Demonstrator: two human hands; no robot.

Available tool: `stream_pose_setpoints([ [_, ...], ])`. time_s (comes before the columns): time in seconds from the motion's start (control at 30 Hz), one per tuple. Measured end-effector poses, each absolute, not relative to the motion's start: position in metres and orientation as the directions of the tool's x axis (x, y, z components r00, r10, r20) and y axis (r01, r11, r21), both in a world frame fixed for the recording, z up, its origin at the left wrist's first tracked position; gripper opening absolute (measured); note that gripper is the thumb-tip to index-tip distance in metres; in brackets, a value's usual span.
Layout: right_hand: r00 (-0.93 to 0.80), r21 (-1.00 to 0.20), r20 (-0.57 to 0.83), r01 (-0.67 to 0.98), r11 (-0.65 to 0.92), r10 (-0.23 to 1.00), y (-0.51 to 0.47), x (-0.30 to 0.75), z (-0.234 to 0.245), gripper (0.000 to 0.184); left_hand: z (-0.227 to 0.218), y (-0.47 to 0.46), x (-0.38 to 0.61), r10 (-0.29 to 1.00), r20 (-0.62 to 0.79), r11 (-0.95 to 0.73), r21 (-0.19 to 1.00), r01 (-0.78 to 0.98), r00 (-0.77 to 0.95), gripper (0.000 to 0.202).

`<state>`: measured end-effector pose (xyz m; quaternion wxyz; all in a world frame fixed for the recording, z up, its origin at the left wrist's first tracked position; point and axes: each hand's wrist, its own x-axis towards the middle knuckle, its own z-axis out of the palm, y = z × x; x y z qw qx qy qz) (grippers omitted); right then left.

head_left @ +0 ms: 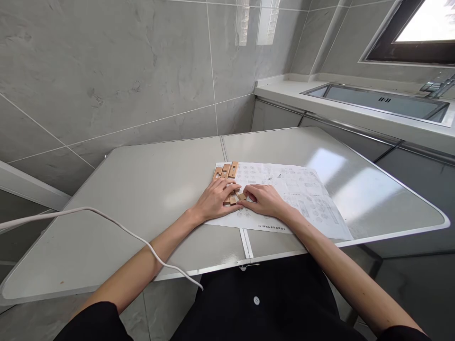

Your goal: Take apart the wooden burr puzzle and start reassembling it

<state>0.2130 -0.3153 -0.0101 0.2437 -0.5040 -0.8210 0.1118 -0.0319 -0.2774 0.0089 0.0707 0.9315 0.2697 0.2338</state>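
Several notched wooden puzzle pieces lie on a printed instruction sheet (313, 208) at the middle of the table. A row of them, among them one wooden piece (233, 169), sits just beyond my left hand (213, 196). Fingers of that hand curl over a small cluster of wooden blocks (232, 200), with the thumb at its near side. My right hand (265, 198) pinches a short wooden puzzle piece (242, 196) between thumb and fingers, against the cluster's right side. My fingers hide part of the cluster, so how the blocks fit together cannot be made out.
The folding table (159, 184) has a metal rim and a centre seam. A white cable (117, 222) crosses its left side above my left forearm. Tiled wall (142, 71) stands behind; a counter with a sink (384, 102) is at the right.
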Motion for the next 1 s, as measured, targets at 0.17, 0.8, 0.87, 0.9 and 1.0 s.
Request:
stream_pose_setpoints([
  [0.17, -0.402, -0.461, 0.276, 0.742, 0.488, 0.873, -0.314, 0.213, -0.011, 0.025, 0.007, -0.275, -0.032, 0.555, 0.399, -0.832, 0.278, 0.480, 0.730, 0.045],
  [0.8, -0.358, -0.491, 0.287, 0.741, 0.458, 0.888, -0.314, 0.211, -0.007, 0.027, 0.002, -0.261, -0.036, 0.751, 0.533, -0.619, 0.364, 0.696, 0.389, 0.054],
  [0.87, -0.361, -0.491, 0.286, 0.740, 0.459, 0.888, -0.314, 0.211, -0.007, 0.027, 0.001, -0.252, -0.041, 0.782, 0.542, -0.566, 0.410, 0.715, 0.309, 0.040],
  [0.9, -0.363, -0.492, 0.286, 0.739, 0.461, 0.887, -0.314, 0.211, -0.007, 0.027, 0.001, -0.246, -0.045, 0.796, 0.542, -0.538, 0.429, 0.726, 0.270, 0.032],
  [1.0, -0.369, -0.493, 0.285, 0.735, 0.465, 0.885, -0.314, 0.212, -0.007, 0.027, -0.001, -0.227, -0.060, 0.842, 0.504, -0.449, 0.459, 0.767, 0.192, 0.020],
])
